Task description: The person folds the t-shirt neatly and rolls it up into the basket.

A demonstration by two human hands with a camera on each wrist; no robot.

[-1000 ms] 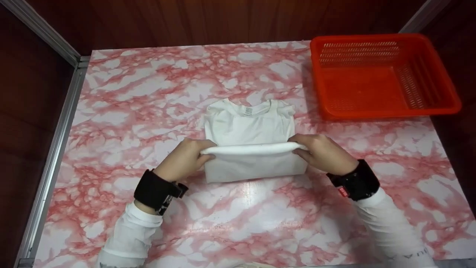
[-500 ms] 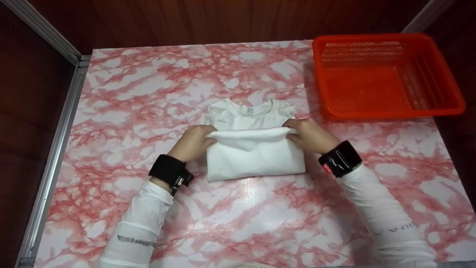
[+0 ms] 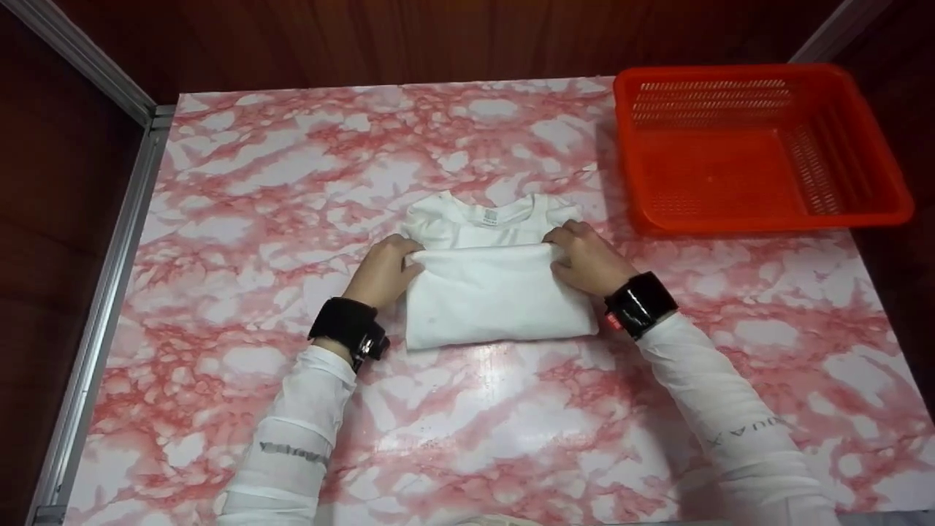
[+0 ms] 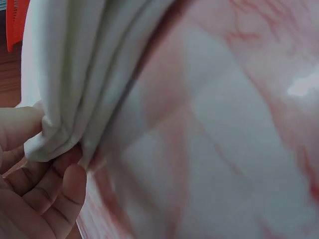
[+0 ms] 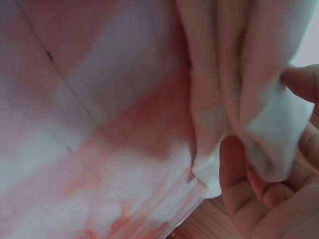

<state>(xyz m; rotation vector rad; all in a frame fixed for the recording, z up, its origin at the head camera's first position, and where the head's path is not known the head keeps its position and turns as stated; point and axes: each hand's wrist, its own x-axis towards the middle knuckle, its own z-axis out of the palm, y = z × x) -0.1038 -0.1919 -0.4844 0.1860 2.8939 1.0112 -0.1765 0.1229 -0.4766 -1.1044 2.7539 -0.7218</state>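
A white shirt (image 3: 504,296) lies partly folded on the table, its neckline and label toward the far side. The lower part is turned up in a flap whose upper edge runs just below the neck. At the flap's left corner my left hand (image 3: 383,269) pinches the cloth between thumb and fingers. My right hand (image 3: 588,259) grips the right corner the same way. In the left wrist view, stacked layers of the shirt (image 4: 75,74) sit between thumb and fingers. Layers of the shirt (image 5: 269,124) also hang in my right hand's grasp in the right wrist view.
An orange-red plastic basket (image 3: 730,175) with slotted sides stands at the far right corner of the table. The tabletop (image 3: 292,168) has a pink and white marble pattern. Dark wood panels (image 3: 402,44) rise behind it, and a metal frame strip runs along the left edge.
Both hands have carried the rolled edge of the shirt away from the body, up toward the neckline, and lowered it flat. The right hand has also shifted slightly left.
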